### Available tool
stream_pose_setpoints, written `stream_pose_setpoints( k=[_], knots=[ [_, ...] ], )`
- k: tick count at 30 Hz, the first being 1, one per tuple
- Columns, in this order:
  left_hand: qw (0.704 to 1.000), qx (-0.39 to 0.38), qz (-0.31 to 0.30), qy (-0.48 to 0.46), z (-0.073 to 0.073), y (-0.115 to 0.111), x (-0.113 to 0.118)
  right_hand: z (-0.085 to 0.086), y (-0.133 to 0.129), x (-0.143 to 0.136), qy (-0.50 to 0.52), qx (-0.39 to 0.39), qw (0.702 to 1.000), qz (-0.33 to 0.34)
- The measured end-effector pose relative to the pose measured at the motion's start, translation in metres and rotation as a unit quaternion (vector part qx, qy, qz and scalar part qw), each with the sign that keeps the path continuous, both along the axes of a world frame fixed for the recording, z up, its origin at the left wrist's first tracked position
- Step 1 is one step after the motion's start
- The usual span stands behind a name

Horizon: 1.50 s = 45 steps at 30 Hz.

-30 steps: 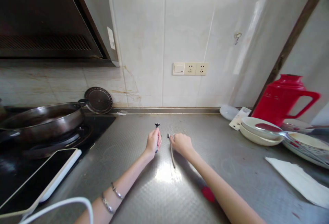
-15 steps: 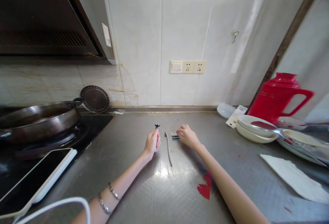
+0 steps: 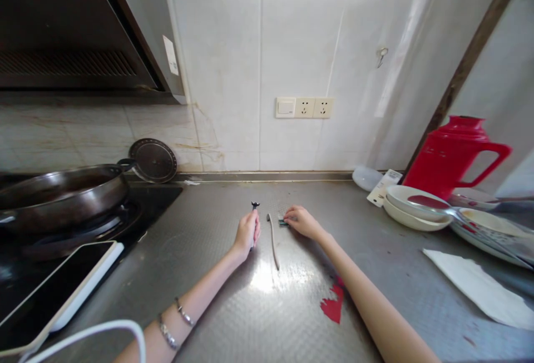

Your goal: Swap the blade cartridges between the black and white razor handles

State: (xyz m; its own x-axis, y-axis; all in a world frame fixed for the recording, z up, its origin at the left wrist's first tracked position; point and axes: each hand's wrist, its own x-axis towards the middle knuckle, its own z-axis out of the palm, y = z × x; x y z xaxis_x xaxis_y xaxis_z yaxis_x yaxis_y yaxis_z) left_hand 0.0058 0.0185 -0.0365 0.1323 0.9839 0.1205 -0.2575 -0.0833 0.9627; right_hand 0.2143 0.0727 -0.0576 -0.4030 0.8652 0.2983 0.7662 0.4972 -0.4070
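Fingers [image 3: 256, 230] of left hand [image 3: 246, 233] were clamped round black T-headed handle [image 3: 255, 205]; right hand [image 3: 302, 222] touched dark-green strip [image 3: 282, 223], couldn't tell if pinched.

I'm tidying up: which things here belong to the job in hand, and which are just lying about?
In the job:
razor handle, in left hand
dark strip, at right hand
thin stick between them, probably

Apparently lying about:
red scrap
smartphone
pan
red thermos
white tissue

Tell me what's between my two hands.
In the head view, a thin brownish stick lies between them, with a small dark piece at your right hand.
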Motion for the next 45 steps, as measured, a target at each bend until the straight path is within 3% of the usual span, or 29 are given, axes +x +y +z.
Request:
stream_pose_setpoints(
  k=[45],
  knots=[
    [1.000,0.004,-0.001,0.002,-0.0041,0.0016,0.0006,0.0095,-0.0056,-0.0046,-0.048,0.021,0.999,-0.006]
  ],
)
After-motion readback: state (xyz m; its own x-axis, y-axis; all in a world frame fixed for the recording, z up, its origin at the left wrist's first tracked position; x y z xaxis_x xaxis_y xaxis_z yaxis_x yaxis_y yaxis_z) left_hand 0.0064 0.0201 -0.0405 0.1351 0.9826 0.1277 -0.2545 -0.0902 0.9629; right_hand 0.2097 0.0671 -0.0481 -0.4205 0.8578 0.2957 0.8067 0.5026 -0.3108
